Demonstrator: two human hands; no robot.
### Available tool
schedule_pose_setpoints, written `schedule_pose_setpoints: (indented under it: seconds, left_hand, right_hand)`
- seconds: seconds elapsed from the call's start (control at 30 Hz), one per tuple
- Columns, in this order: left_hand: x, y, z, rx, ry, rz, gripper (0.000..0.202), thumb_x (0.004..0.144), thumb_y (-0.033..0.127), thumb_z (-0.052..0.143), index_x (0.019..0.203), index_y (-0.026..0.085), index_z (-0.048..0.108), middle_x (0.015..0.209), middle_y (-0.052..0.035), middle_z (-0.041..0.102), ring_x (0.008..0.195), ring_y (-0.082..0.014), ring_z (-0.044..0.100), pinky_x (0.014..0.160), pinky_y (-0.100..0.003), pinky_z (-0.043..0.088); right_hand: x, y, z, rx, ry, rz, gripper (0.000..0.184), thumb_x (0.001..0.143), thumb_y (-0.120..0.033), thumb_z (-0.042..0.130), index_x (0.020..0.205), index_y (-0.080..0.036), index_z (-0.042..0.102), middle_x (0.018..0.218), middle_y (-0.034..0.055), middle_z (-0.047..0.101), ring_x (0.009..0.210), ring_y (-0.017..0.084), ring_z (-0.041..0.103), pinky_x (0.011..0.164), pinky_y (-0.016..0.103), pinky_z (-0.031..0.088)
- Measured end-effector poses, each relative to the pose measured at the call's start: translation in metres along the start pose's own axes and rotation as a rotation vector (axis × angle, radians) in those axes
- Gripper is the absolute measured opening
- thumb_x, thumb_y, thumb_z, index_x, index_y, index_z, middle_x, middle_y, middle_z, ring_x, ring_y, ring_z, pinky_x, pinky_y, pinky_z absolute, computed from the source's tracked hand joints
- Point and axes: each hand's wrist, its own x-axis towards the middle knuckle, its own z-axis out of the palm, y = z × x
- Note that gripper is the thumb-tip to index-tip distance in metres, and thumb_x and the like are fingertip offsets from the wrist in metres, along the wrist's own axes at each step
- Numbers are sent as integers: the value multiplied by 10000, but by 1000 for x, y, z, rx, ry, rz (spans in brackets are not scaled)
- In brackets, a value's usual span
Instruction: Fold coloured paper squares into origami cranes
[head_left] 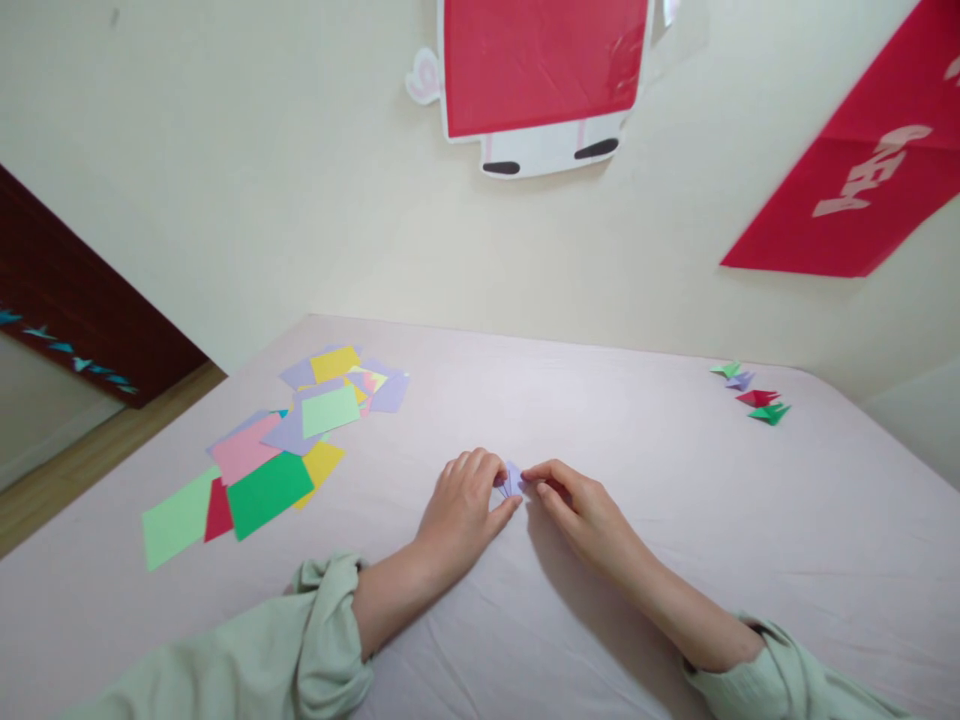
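A small folded lilac paper piece (513, 479) lies on the pale pink sheet (645, 470) between my two hands. My left hand (465, 505) curls its fingers round the left side of the paper, thumb under it. My right hand (574, 500) pinches the right edge with fingertips pressed together. Both wrists rest on the sheet, with light green sleeves pushed up.
A loose spread of coloured paper squares (277, 445) lies to the left: green, pink, yellow, lilac, red. Several small folded paper figures (754, 395) sit in a row at the far right. A cream wall with red posters (540, 70) rises behind. A wooden floor (90, 460) shows at left.
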Motion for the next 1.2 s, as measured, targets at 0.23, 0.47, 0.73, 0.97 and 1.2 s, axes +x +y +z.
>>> schedule_pose_setpoints:
  seconds: [0.23,0.47,0.73,0.97,1.2]
  left_hand:
    - [8,4,4,142,-1,11,182,834,288,662,905,219,509,946,-15,568,911,-213,500,806,-347,391]
    - [11,10,1,243,-37,50,112,857,237,610,890,213,505,950,-40,551,896,-219,493,795,-351,403]
    - [11,3,5,161,-42,38,144,856,262,639,889,215,507,960,-27,549,912,-213,494,803,-344,409]
    - [11,3,4,185,-58,51,103,869,221,603,899,212,505,967,-35,549,911,-213,496,807,-349,417]
    - [10,6,2,288,-53,96,67,883,143,503,932,189,501,953,-60,558,890,-225,501,797,-365,431]
  right_hand:
    - [0,-1,2,44,-7,-23,225,897,-224,443,979,-196,650,911,43,700,850,190,631,785,315,456]
    - [1,4,2,64,-1,-26,222,898,-235,443,998,-193,637,973,56,696,911,191,632,835,323,462]
    - [1,8,3,39,21,-46,224,896,-230,445,1009,-192,634,976,57,695,904,194,634,824,324,470]
    - [1,8,2,48,19,-51,225,886,-213,440,996,-193,634,966,53,698,903,190,638,827,317,472]
    - [1,6,2,45,11,-38,226,898,-205,436,1001,-197,636,986,59,698,920,195,638,842,336,476]
